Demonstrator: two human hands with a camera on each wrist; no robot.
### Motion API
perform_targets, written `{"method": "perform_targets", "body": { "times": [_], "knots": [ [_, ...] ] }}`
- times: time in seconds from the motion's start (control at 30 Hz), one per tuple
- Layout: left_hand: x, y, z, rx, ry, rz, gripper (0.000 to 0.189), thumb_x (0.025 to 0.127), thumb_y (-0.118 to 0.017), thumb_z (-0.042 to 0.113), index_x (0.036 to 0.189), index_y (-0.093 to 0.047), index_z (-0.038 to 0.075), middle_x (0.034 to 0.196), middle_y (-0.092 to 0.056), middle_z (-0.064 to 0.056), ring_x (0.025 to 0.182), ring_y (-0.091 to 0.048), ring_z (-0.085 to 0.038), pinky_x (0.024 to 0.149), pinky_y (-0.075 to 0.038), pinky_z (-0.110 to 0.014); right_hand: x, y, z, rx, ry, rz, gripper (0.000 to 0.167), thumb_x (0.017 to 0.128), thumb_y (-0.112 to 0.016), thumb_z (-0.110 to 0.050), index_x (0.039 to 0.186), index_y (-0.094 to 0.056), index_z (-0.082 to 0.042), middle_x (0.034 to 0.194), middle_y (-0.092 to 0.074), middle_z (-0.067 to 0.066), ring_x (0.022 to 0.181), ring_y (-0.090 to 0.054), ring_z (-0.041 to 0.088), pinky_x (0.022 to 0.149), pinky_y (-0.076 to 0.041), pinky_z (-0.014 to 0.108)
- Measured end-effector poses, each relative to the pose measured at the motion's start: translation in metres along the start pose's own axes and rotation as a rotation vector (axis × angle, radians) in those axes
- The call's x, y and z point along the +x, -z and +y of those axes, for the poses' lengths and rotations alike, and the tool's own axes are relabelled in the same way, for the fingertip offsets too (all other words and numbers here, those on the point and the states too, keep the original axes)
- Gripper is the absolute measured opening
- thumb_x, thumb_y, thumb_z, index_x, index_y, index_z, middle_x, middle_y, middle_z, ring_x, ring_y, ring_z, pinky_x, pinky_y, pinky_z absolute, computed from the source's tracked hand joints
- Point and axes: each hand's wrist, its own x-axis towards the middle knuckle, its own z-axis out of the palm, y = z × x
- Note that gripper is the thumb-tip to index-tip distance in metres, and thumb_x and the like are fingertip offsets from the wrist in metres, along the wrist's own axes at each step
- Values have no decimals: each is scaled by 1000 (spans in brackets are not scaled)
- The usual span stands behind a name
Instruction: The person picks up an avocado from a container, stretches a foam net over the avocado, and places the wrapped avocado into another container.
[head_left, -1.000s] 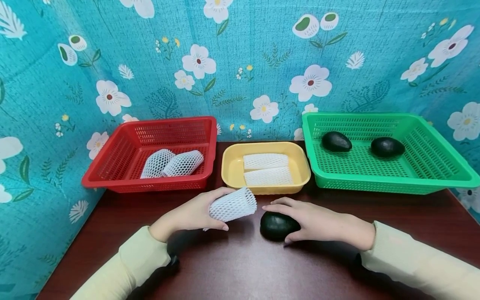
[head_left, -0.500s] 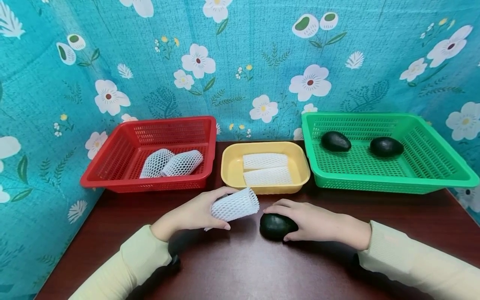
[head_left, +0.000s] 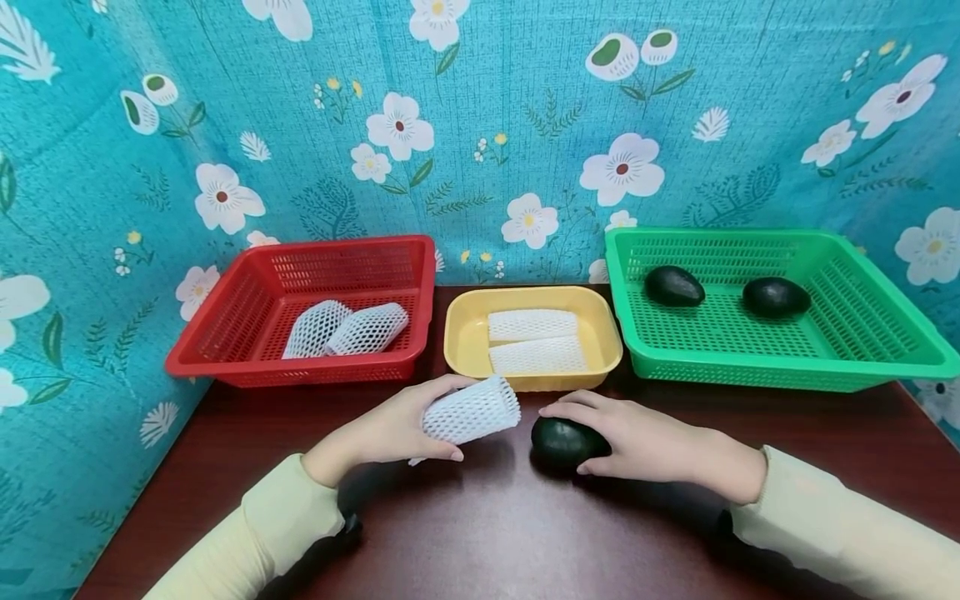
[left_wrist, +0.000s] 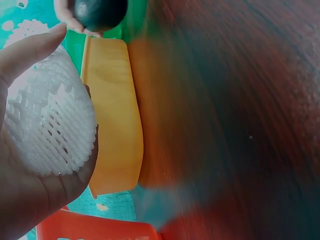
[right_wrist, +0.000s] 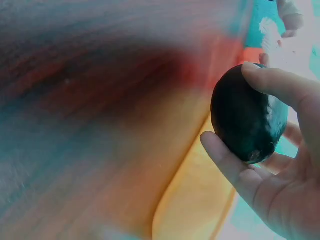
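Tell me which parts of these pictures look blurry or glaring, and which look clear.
Head view: fairly sharp, pale sheen on the table; left wrist view: yellow and red smears across the table, probably reflections, while the foam net shows its mesh; right wrist view: table badly blurred, bright highlight on the avocado, and the upper right washed out nearly white.

- Left forearm (head_left: 255, 525): cream-sleeved, entering the head view between 7 and 8 o'clock, directed toward 2 o'clock.
- Left hand (head_left: 393, 425): bare, in a curved grasp; in its wrist view, left thumb (left_wrist: 32, 52) toward 2 o'clock.
- Right forearm (head_left: 847, 521): likewise sleeved, entering at 4 o'clock, directed toward 10 o'clock.
- Right hand (head_left: 645, 442): bare, grasping, at the left hand's 3 o'clock, well apart; right thumb (right_wrist: 275, 80) opposed to the fingers (right_wrist: 232, 167).
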Motion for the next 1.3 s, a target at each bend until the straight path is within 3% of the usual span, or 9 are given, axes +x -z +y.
{"method": "perform_targets", "body": {
  "times": [0.4, 0.6, 0.97, 1.3],
  "knots": [
    [4, -7, 2, -2, -55, -5, 77, 81, -88, 20, 147, -49, 21, 131, -58, 2, 115, -55, -20, 90, -54, -38, -9, 21, -2, -65, 37, 172, 77, 80, -90, -21, 147, -51, -20, 137, -55, 2, 110, -63, 16, 88, -57, 38],
    [3, -10, 4, 8, -59, -27, 76, 82, -86, 20, 148, -47, 21, 132, -57, 2, 115, -54, -19, 90, -54, -37, -9, 27, -8, 0, 49, 226, 76, 81, -89, -17, 147, -51, -21, 136, -54, 1, 112, -61, 18, 80, -58, 27],
    [2, -17, 6, 53, -45, -16, 77, 81, -87, 22, 148, -48, 20, 132, -56, 2, 114, -54, -18, 91, -52, -37, -7, 26, -17, 144, 34, 208, 73, 86, -85, -15, 149, -48, -24, 140, -50, 1, 116, -58, 20, 75, -58, 21],
    [9, -24, 11, 133, -158, 69, 73, 81, -85, 13, 146, -52, 17, 134, -57, 0, 115, -54, -17, 95, -52, -37, -2, 23, -18, 96, 86, 189, 73, 89, -83, -21, 152, -45, -19, 145, -48, -1, 119, -58, 17, 82, -57, 25]
  ]
}}
